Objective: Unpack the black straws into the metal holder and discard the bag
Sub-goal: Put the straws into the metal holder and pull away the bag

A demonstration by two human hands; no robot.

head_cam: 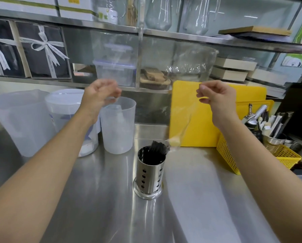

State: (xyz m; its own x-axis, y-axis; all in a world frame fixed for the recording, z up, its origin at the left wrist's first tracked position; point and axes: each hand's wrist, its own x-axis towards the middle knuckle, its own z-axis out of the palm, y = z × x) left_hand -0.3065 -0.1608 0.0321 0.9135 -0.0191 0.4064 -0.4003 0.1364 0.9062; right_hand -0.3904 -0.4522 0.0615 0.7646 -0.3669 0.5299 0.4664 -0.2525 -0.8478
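Note:
A perforated metal holder [151, 174] stands upright on the steel counter, between my forearms. Black straws [158, 149] sit inside it, their tops poking out at the rim. A clear plastic bag [183, 120] is stretched above the holder, motion-blurred. Its narrow lower end touches the straw tops, and its upper part rises in front of the shelf. My right hand [215, 95] pinches the bag's upper right part between thumb and fingers. My left hand [100, 93], blurred, is closed at the same height on the bag's left side.
Translucent plastic jugs [117, 127] stand at the back left of the counter [103, 207]. A yellow cutting board [208, 120] leans behind the holder, with a yellow basket [229, 155] of utensils on the right. Steel shelves [111, 25] with boxes and containers hang above.

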